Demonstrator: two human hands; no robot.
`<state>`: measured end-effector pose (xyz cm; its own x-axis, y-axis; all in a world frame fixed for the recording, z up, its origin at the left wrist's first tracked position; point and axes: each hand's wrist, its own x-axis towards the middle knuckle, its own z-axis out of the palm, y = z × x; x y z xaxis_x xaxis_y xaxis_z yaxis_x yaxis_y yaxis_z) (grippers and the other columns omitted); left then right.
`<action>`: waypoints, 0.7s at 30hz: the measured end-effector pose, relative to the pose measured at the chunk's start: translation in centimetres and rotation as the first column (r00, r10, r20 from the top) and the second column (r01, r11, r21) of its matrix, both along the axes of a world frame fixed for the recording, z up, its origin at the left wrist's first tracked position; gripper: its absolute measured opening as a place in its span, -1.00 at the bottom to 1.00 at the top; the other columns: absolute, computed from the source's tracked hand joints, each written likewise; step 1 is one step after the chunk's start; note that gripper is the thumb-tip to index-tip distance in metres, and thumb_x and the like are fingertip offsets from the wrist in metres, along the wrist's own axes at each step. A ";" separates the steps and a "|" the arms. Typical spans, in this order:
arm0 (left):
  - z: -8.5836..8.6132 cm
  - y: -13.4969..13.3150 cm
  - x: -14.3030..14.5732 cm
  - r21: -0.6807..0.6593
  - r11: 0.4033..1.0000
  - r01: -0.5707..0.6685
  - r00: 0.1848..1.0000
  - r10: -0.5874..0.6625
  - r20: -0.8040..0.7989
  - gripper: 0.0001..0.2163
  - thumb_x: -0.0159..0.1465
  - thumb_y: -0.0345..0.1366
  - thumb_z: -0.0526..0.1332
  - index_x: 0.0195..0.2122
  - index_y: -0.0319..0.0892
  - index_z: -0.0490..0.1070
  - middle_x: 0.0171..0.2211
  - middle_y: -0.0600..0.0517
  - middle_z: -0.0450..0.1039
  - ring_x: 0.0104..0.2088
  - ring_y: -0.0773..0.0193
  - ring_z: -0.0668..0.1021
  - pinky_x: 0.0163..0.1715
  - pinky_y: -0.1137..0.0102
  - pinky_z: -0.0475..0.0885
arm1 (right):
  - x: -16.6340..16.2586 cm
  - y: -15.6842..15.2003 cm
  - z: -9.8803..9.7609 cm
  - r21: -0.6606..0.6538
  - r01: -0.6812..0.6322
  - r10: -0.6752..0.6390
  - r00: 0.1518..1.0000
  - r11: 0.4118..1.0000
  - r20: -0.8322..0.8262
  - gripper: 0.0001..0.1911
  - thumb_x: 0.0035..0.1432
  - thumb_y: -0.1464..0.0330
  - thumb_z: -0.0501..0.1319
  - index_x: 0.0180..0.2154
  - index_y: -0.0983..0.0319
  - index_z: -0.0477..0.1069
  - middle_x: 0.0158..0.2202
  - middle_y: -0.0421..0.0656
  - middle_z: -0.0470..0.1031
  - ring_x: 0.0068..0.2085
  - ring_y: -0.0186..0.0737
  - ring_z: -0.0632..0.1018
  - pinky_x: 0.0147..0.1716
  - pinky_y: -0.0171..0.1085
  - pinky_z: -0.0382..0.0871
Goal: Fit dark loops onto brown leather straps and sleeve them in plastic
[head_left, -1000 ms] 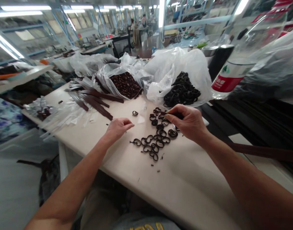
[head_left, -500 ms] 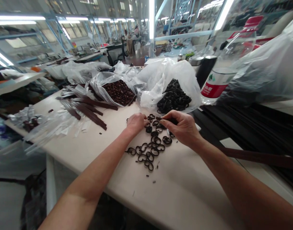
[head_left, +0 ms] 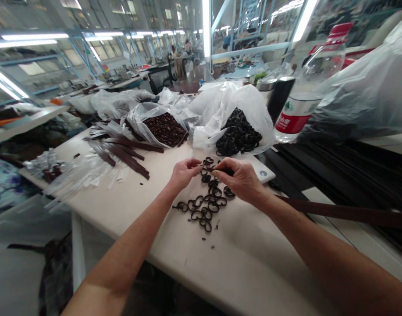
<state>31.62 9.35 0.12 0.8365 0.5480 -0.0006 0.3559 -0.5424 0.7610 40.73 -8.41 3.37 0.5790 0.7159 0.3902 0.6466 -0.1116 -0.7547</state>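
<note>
- Closest in, the cream-topped table, with tiny dark offcuts scattered on its near part.
- Just beyond, a loose cluster of dark-brown, heart-like curled loops, lying flat, some overlapping, below and between the two hands.
- And here's the right hand, thumb and forefinger pinching a short, dark-brown flat strip above the farther loops.
- Here's the relation that counts: the strip's visible end points leftward, its long axis roughly crosswise, bridging toward the left hand. The right hand is the nearer, already gripping it; the left fingertips sit just beside its free end.
- The left thumb and forefinger are drawn together; whether they grasp anything thin, or touch the strip, I cannot tell.
- Off to the right, a long reddish-brown band runs beyond the right forearm.
- Farther left, a fan of long brown flat strips on the table.
- Behind the hands, two open clear plastic bags: one of small brown pieces, one of black curled loops.
- Farther right, a clear bottle with a red-and-white label stands beside the bag.
</note>
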 end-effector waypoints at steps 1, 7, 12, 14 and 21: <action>0.0 -0.2 -1.0 -0.204 0.979 -0.013 0.997 0.030 0.076 -0.72 0.21 -0.24 0.28 -0.09 -0.25 0.52 -0.31 -0.04 0.59 -0.36 0.31 0.57 -0.26 0.39 0.48 | -0.1 0.0 0.0 0.005 -0.010 0.010 1.000 1.000 0.004 -0.90 0.11 0.34 0.31 -0.42 0.23 0.51 -0.48 -0.22 0.53 -0.48 -0.32 0.45 -0.44 -0.34 0.24; 0.9 -2.8 -7.6 -0.884 0.467 -0.006 0.899 0.390 0.200 -0.65 -0.19 -0.32 0.55 -0.37 -0.24 0.54 -0.39 0.03 0.59 -0.41 0.38 0.60 -0.34 0.53 0.50 | -2.0 0.0 0.2 0.046 -0.109 0.100 0.982 0.993 0.161 -0.93 0.14 0.37 0.31 -0.39 0.23 0.49 -0.43 -0.19 0.52 -0.40 -0.28 0.50 -0.37 -0.33 0.28; 1.4 -4.6 -11.4 -0.904 0.427 -0.001 0.868 0.448 0.211 -0.68 -0.17 -0.33 0.56 -0.42 -0.25 0.51 -0.45 0.06 0.57 -0.52 0.43 0.58 -0.47 0.59 0.49 | -4.8 -0.3 0.5 0.049 -0.239 0.216 0.935 0.970 0.281 -0.89 0.21 0.37 0.27 -0.38 0.25 0.47 -0.45 -0.20 0.47 -0.44 -0.33 0.46 -0.42 -0.36 0.22; 1.2 -5.2 -12.3 -0.897 0.441 0.028 0.850 0.462 0.254 -0.71 -0.13 -0.34 0.55 -0.41 -0.24 0.51 -0.46 0.09 0.55 -0.52 0.44 0.57 -0.48 0.60 0.49 | -5.7 -0.5 0.5 0.045 -0.282 0.254 0.914 0.958 0.316 -0.86 0.23 0.36 0.25 -0.37 0.26 0.47 -0.45 -0.20 0.46 -0.45 -0.34 0.45 -0.43 -0.37 0.21; 1.0 -6.8 -13.3 -0.886 0.455 0.093 0.833 0.451 0.319 -0.67 -0.12 -0.33 0.55 -0.31 -0.24 0.59 -0.45 0.06 0.56 -0.57 0.49 0.50 -0.56 0.62 0.41 | -7.2 -0.8 0.2 0.029 -0.359 0.325 0.874 0.933 0.362 -0.83 0.26 0.34 0.22 -0.38 0.27 0.45 -0.45 -0.20 0.44 -0.46 -0.35 0.42 -0.45 -0.38 0.17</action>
